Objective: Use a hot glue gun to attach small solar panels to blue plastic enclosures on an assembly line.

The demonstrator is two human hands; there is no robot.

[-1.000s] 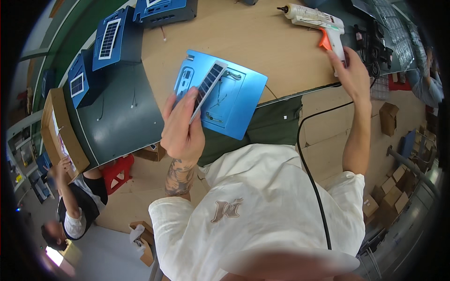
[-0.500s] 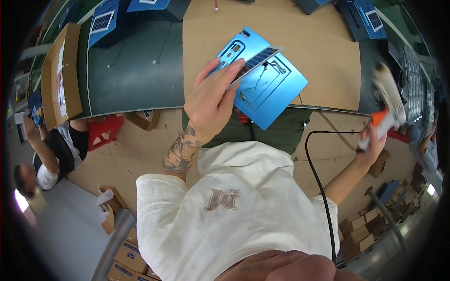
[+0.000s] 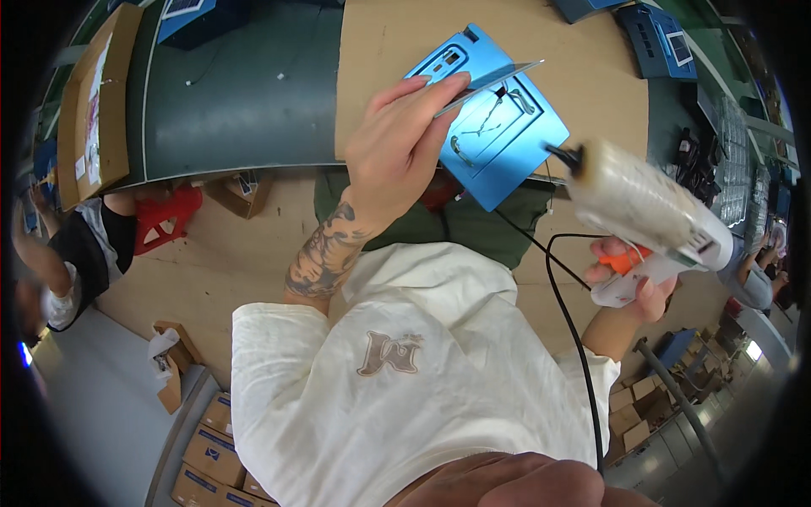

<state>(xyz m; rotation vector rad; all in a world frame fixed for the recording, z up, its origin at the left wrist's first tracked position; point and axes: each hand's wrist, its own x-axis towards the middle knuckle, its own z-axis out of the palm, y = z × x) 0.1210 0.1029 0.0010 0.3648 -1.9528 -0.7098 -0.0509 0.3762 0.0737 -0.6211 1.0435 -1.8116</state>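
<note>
"What's in those hands?"
"Left hand (image 3: 399,139): nearly closed, pinching a thin panel (image 3: 494,81) tilted over the blue case (image 3: 511,148), by the near edge of the surface (image 3: 253,110). Right hand (image 3: 649,297): wrapped round a glue gun (image 3: 655,203)."
"And around?"
"Brown board (image 3: 600,97) on the surface, red stool (image 3: 171,221) to the left."
"Counts?"
"One gun, one held panel, at least three other blue boxes (image 3: 652,52)."

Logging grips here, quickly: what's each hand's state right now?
Left hand: closed on the thin panel; whether it also grips the blue casing is unclear.
Right hand: closed around the glue gun by its handle.
</note>
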